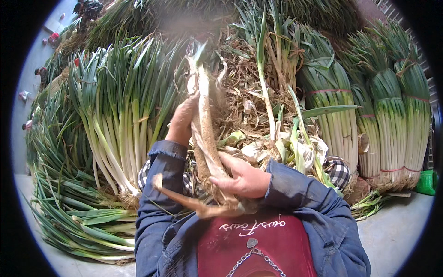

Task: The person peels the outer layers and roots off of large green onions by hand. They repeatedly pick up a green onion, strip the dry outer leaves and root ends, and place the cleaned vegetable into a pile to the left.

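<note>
My left hand is closed around the pale, soil-marked stalks of a few long green onions, held upright in front of me. Lower down, my right hand grips a dry outer leaf lying along the same stalks near their roots. A loose brown strip of leaf hangs blurred below my hands. Just left of the held stalks stands a thick row of green onions with white stems and green tops. Dry husks and peelings are heaped beyond my hands.
Tied bundles of green onions stand at the right, with more bundles behind them. A green bag lies at the right edge. More green onions lie on the grey floor at the lower left. Loose stalks stand near my right arm.
</note>
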`<state>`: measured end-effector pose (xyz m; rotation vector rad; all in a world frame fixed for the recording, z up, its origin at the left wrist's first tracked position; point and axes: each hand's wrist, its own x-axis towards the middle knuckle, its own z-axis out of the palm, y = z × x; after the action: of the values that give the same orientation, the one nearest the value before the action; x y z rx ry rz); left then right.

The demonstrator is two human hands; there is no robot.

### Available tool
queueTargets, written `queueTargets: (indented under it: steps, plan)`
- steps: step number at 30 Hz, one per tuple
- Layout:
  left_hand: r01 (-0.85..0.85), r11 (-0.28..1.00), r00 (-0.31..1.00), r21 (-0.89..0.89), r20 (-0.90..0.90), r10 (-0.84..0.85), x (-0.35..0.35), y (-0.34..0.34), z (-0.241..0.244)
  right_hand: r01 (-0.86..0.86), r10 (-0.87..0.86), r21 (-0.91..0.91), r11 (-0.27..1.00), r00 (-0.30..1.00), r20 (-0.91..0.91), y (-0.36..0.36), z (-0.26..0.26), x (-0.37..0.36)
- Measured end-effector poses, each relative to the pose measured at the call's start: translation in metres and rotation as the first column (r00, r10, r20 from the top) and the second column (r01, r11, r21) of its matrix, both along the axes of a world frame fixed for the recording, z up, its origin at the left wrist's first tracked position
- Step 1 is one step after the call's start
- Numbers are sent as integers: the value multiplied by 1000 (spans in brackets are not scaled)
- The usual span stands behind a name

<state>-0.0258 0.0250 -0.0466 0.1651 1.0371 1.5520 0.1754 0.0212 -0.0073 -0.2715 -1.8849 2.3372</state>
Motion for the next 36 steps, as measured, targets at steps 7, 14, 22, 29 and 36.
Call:
queueTargets:
  steps: [7,14,22,29,36]
  plan:
    - [-124,974,980,188,-133,150,15,-10,53,5,0,81,997,998,-61,-7,29,26]
    - [72,972,957,-224,-259,-130,12,-4,-23,336,-292,-394,856,941,169,-11,10,36]
    - [41,759,29,-650,-758,-651,-5,-3,-57,468,-463,5,884,875,142,-17,-2,70]
    - [4,1000,946,18,-323,2,-4,22,-7,386,-421,344,856,907,30,-15,19,104]
    - [-169,856,981,488,-4,195,-36,37,29,224,-320,699,680,947,8,-7,7,115]
